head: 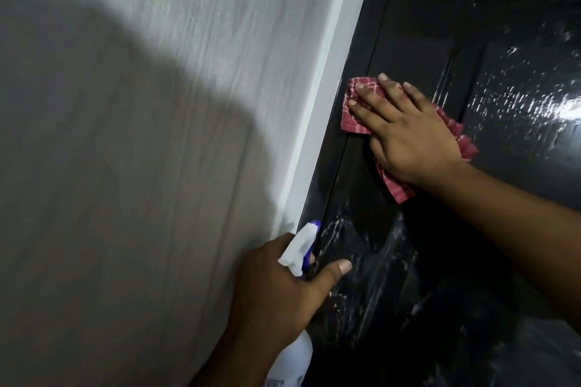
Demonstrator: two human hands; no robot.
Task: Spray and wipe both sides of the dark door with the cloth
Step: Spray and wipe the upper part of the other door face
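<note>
door: dark glossy door [440,25] fills the right side of my feed. Its long edge runs from top right down to bottom centre, tilted by the head angle. Wet streaks and droplets show on the panel at right and low down.
cloth: red checked cloth [399,190] lies flat on the door near the frame-side edge. Its long axis goes upper left to lower right.
right hand: right hand [405,138] lies palm-down on the cloth with fingers straight and spread, fingertips pointing up-left. It presses the cloth to the door and nothing is pinched. The forearm comes in from the right edge.
spray bottle: white spray bottle [297,250] is at bottom centre, just beside the door edge. Its long axis runs roughly bottom to top, leaning right, and the nozzle end points up along the frame.
left hand: left hand [276,286] is wrapped round the bottle neck, holding it. The thumb sticks out straight toward the door.
hidden: the middle of the cloth is under the palm. The bottle neck is covered by the fingers, and I can't see the trigger finger. The bottle base is cut off at the bottom edge and its label is unreadable.
blur: motion smear on the pale wood-grain wall [125,41] and on the droplets.
surroundings: a white frame strip [320,104] sits between wall and door. A large shadow lies across the wall.
</note>
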